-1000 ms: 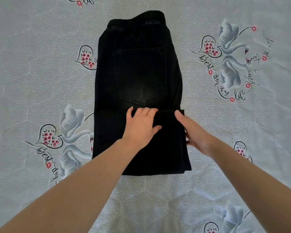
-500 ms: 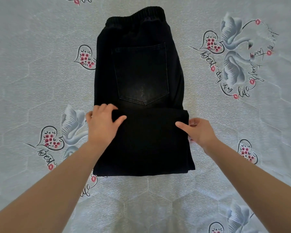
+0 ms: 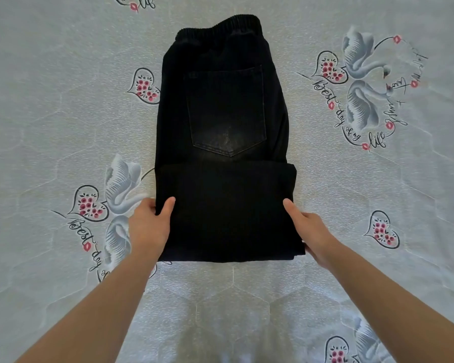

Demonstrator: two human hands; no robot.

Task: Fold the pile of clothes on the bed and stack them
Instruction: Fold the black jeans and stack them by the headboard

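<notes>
Black jeans [image 3: 224,142] lie flat on the bed, waistband at the far end and back pocket up, with the legs folded up over the near half. My left hand [image 3: 148,225] grips the left edge of the folded part, thumb on top and fingers tucked under the cloth. My right hand [image 3: 308,229] grips the right edge the same way, thumb on top, fingers hidden beneath the fabric.
The bed is covered by a pale grey sheet [image 3: 63,127] printed with swans, hearts and script. No other clothes show in view.
My left hand slid from the middle of the folded legs to their left edge and took hold. My right hand shifted nearer along the right edge and slipped its fingers under.
</notes>
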